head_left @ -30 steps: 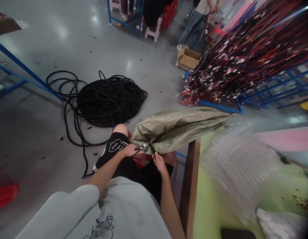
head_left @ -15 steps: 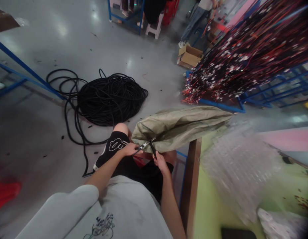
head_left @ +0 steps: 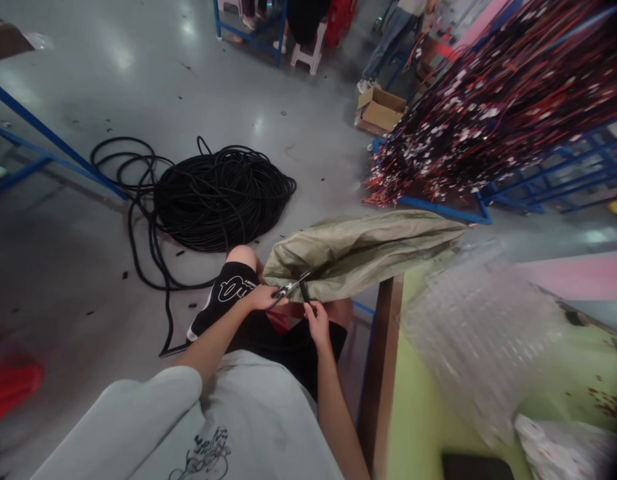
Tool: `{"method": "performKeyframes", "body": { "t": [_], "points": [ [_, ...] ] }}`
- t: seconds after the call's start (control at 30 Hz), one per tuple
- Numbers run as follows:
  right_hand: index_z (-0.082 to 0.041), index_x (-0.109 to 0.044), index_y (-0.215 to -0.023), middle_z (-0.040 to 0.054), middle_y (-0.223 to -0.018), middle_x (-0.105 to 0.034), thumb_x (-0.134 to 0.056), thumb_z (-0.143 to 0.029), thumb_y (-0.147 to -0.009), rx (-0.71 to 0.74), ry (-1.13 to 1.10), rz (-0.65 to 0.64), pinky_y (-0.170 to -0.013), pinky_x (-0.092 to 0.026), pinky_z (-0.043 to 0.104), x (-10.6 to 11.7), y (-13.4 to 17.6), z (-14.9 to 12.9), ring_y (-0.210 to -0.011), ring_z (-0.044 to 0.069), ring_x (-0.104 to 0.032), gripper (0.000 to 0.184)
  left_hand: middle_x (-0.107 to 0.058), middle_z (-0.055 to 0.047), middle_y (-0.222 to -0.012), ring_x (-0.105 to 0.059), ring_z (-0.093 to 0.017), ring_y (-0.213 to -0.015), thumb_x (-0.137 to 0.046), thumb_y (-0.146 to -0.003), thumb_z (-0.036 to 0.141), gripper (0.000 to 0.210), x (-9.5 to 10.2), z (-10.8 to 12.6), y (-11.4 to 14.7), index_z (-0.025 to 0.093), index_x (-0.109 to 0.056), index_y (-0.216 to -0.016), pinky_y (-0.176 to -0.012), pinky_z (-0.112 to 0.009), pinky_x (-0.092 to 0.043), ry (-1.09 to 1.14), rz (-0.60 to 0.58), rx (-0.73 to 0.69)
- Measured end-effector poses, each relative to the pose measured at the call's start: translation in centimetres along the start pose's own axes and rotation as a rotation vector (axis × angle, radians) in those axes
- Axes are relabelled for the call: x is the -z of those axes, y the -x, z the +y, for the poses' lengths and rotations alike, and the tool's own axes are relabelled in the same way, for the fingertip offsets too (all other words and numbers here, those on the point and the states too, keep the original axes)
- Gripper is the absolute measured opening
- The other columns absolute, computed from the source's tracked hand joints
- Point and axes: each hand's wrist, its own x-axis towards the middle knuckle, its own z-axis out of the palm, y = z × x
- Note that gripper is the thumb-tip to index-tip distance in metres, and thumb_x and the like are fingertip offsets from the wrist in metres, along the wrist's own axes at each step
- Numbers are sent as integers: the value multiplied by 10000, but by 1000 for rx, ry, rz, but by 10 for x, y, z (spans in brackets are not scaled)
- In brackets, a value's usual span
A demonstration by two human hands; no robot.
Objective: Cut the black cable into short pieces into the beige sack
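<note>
My left hand (head_left: 264,297) is closed round the handles of a pair of scissors (head_left: 290,287), whose tips point up and to the right. Close beside the blades is the end of a black tube (head_left: 305,292), pinched in the fingers of my right hand (head_left: 317,321). Whether blade and tube touch is too small to tell. Both hands are over my lap, at the near edge of a khaki woven sack (head_left: 363,257) that lies slack beyond my knees.
A big coil of black tubing (head_left: 218,197) lies on the floor ahead, left of the sack. Bundled wires (head_left: 468,127) hang over a blue rack at right. A green-topped table (head_left: 413,373) with plastic wrap (head_left: 483,340) stands beside me. A cardboard box (head_left: 381,110) and people are farther off.
My right hand and the black tube have shifted slightly left, and the tube's end sits lower against the scissors. The left hand stays nearly in place; the view has moved a little.
</note>
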Motion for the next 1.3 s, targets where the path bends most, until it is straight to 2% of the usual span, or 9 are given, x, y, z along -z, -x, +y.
{"method": "performKeyframes", "body": {
  "t": [0.17,0.37,0.43,0.53,0.67,0.77,0.97,1.07,1.3],
  "points": [
    [-190,-578,-848,40,-830,-622,-585,-524,-829,37,35,8,-768,-453,297,-1,1,0,-789,205,-561,335,-660,-69,-691,-613,-203,-644,-385,-828,714,611,-1,0,4,173,-641,-707,-541,-255,-341,8,-16,-40],
    [-192,-561,-834,28,-809,-599,-587,-519,-818,54,33,6,-767,-453,301,-1,-2,1,-785,200,-546,328,-697,-70,-833,-636,-227,-756,-440,-808,708,566,-3,-2,4,193,-653,-908,-646,-259,-389,4,51,-60],
    [-193,-562,-829,24,-802,-597,-596,-518,-813,51,28,6,-767,-453,301,-1,-2,1,-782,198,-546,327,-695,-76,-822,-636,-232,-746,-433,-808,711,568,-3,-2,2,192,-657,-872,-629,-262,-384,-4,26,-33],
    [-194,-575,-830,20,-769,-599,-601,-527,-815,34,15,-4,-729,-459,290,-1,-1,1,-742,191,-548,335,-684,-78,-766,-624,-225,-698,-411,-818,707,581,-4,-2,2,184,-660,-771,-599,-265,-370,18,-16,-26],
    [-182,-623,-844,3,-636,-563,-476,-569,-888,-2,-22,-38,-622,-455,269,-1,-1,1,-617,175,-537,416,-689,-70,-825,-623,-216,-725,-428,-814,700,567,-2,-2,3,185,-661,-855,-611,-257,-380,72,15,-32],
    [-172,-645,-836,-8,-576,-525,-394,-590,-922,-31,-51,-51,-579,-442,263,-2,-2,1,-560,166,-526,495,-679,-71,-784,-623,-214,-709,-409,-819,708,580,-3,-2,2,183,-654,-802,-598,-251,-371,36,-13,-3],
    [-169,-649,-801,-34,-497,-467,-373,-636,-919,-80,-106,-115,-510,-418,249,0,-2,-2,-469,145,-496,556,-678,-69,-798,-616,-210,-703,-418,-811,719,579,-7,-4,0,186,-642,-841,-613,-255,-374,1,57,-37],
    [-159,-662,-808,-44,-463,-436,-384,-640,-916,-91,-120,-154,-485,-403,241,1,-2,-4,-438,135,-474,567,-670,-71,-760,-608,-208,-677,-403,-816,722,592,-7,-5,0,179,-635,-773,-582,-254,-359,-7,24,-18],
    [-155,-666,-885,-42,-479,-445,-376,-623,-926,-80,-133,-117,-503,-409,252,-2,-3,1,-463,147,-486,553,-677,-56,-783,-616,-200,-694,-421,-813,710,579,-6,-6,-1,176,-644,-811,-588,-242,-377,60,21,-52]
  ]
}}
